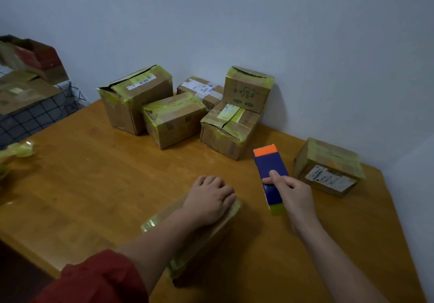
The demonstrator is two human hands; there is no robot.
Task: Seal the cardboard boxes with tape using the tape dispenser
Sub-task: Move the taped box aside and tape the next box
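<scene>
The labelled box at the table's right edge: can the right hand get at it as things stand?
Probably yes. The labelled box lies close beside the right hand, with only bare table between them. But its fingers grip the tape dispenser, so it could touch, not grasp.

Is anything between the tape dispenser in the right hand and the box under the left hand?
Nothing visible does. Only bare table lies between the tape dispenser, held by the right hand, and the box. The left hand rests on the box's far end, covering part of its top.
</scene>
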